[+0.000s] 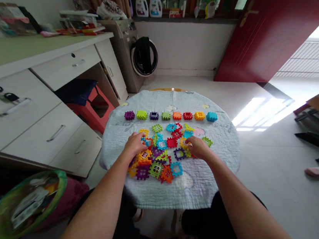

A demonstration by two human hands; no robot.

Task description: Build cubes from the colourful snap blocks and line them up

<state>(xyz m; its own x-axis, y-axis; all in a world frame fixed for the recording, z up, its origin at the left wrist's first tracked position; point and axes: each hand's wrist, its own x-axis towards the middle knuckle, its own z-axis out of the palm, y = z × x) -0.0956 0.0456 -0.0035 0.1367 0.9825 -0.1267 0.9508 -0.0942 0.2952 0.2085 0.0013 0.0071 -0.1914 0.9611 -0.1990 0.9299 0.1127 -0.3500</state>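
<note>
A small round table under a pale blue cloth [202,184] carries a heap of several flat, coloured plastic waffle tiles [160,160]. A row of several assembled cubes [170,115] runs along its far side, from purple on the left to teal on the right. My left hand [135,144] rests on the pile's left edge, fingers curled around a blue and orange tile. My right hand [198,147] sits at the pile's right edge, fingers pinched on a yellow tile, next to a purple tile [179,154].
A white desk with drawers [42,110] stands on the left, a red stool [90,104] under it. A washing machine [136,56] is behind the table, a dark red door [270,24] at the right. A green and pink bag [27,205] lies at lower left.
</note>
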